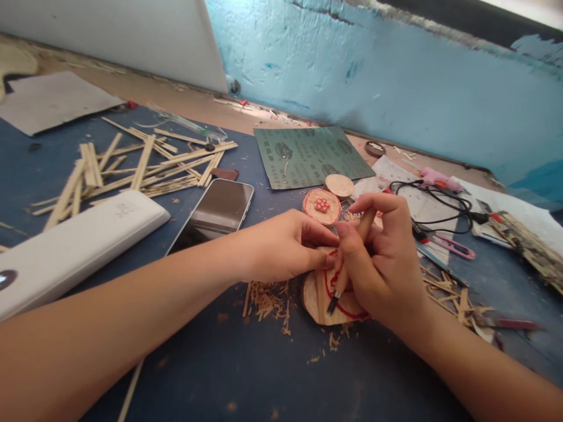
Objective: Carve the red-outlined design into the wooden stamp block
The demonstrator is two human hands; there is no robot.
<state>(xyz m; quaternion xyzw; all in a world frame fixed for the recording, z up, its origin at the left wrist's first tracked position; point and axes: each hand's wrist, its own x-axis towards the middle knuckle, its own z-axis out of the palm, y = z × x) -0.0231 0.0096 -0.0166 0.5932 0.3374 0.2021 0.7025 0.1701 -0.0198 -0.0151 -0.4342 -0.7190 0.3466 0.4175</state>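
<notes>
My right hand (387, 264) is closed around a wood carving chisel (345, 281) with a pale wooden handle. Its dark tip points down toward me, over a wood slice (314, 299). Red curved lines mark the slice's face, partly hidden under my fingers. My left hand (290, 246) grips the far left side of this slice between thumb and fingers. Just beyond my hands sits a round wood disc (322, 206) with a red rim and a raised red flower. Behind that disc is a plain wood disc (339, 186).
Curled shavings (268, 302) lie left of the slice. A phone (215, 208), white power bank (79, 252) and scattered wooden sticks (145, 164) occupy the left. Green sandpaper (308, 155) lies toward the blue wall. On the right are a black cable (440, 202) and a pink cutter (455, 246).
</notes>
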